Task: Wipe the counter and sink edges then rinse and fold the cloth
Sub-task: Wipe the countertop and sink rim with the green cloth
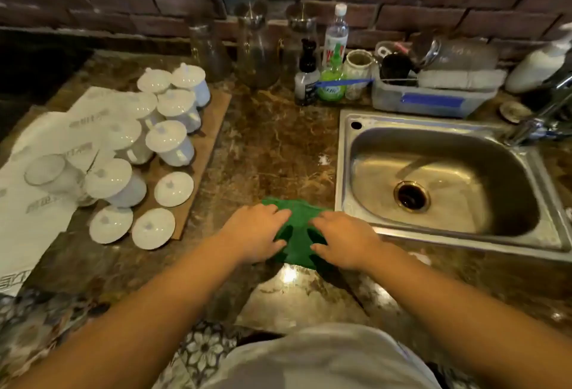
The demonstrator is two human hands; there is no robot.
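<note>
My left hand [253, 230] and right hand [343, 238] press flat on the green cloth [297, 234], fingers spread, nothing pinched, so it stays smooth for folding, I reckon. It lies on the counter [272, 147] just beside the sink [343, 156], within easy reach of the rim.

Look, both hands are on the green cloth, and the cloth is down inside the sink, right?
Not quite. Both the left hand and right hand are on the green cloth, but the head view shows the cloth lying on the counter, just left of the sink, not inside it.
</note>
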